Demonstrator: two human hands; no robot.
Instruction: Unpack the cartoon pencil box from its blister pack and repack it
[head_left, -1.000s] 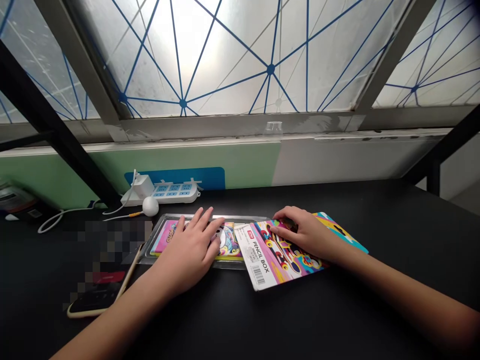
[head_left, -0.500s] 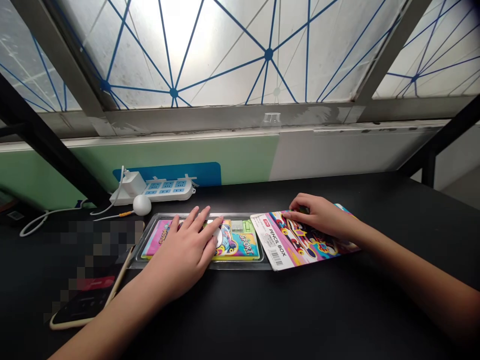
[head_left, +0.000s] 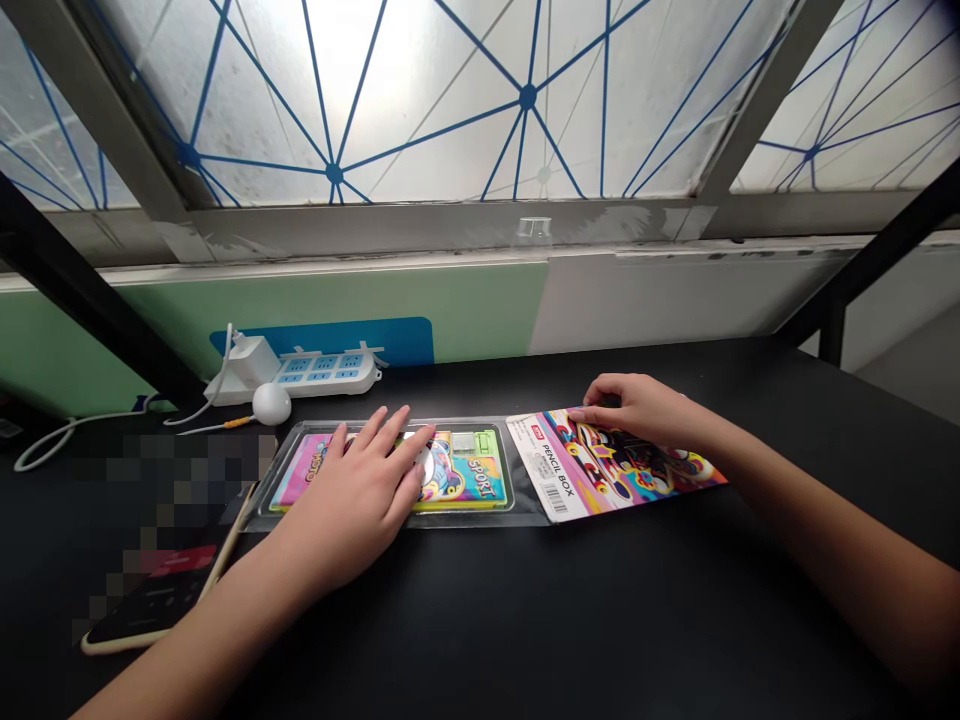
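Note:
A colourful pencil box (head_left: 469, 478) with "SPORT" printed on its lid lies in a clear plastic tray (head_left: 523, 505) on the dark desk. My left hand (head_left: 371, 490) rests flat on the box with its fingers spread, covering the middle of it. To the right, a printed card (head_left: 559, 470) marked "PENCIL BOX" overlaps the tray's right end. The thumb and curled fingers of my right hand (head_left: 626, 408) pinch the card's far edge. Part of the card is hidden under my right hand and forearm.
Behind the tray stands a white power strip (head_left: 326, 373) with a plugged-in adapter, a cable and a round white object (head_left: 271, 404). A phone (head_left: 150, 600) lies by my left forearm. Black frame bars (head_left: 832, 300) rise at both sides, before the window (head_left: 450, 100).
The card has slid a little to the right relative to the tray, uncovering more of its right end. My left hand stays on the box. The whole view has shifted slightly.

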